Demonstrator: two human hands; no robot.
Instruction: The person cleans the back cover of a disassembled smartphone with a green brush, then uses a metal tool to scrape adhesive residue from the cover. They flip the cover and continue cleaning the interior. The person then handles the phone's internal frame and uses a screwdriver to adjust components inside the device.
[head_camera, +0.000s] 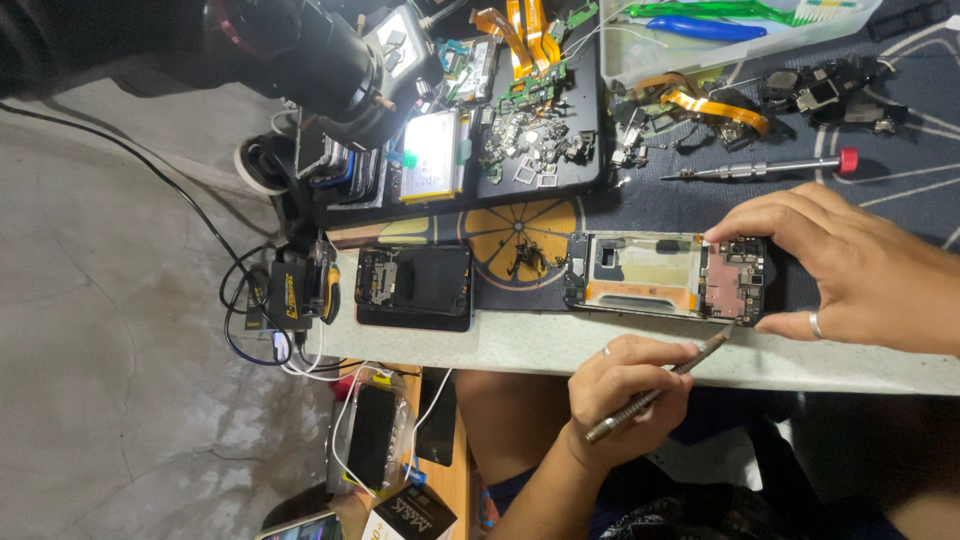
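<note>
Opened phone (665, 277) lying flat at the near edge of the table (560, 345), its right end pinched between thumb and fingers of the right hand (850, 270). Left hand (620, 390) closed around a metal screwdriver (655, 392), tip touching the phone's near edge. Second phone (415, 287) just to the left, same edge.

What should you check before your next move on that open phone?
1. Open phone held steady: ok, the right hand grips its end.
2. Screwdriver gripped: ok, it sits in the left hand.
3. Tip seated in a screw: cannot tell, too small to see.
4. Phone fully on the table: ok, though it lies near the edge.
5. Spare screwdriver close by: ok, it lies just beyond the phone.
</note>
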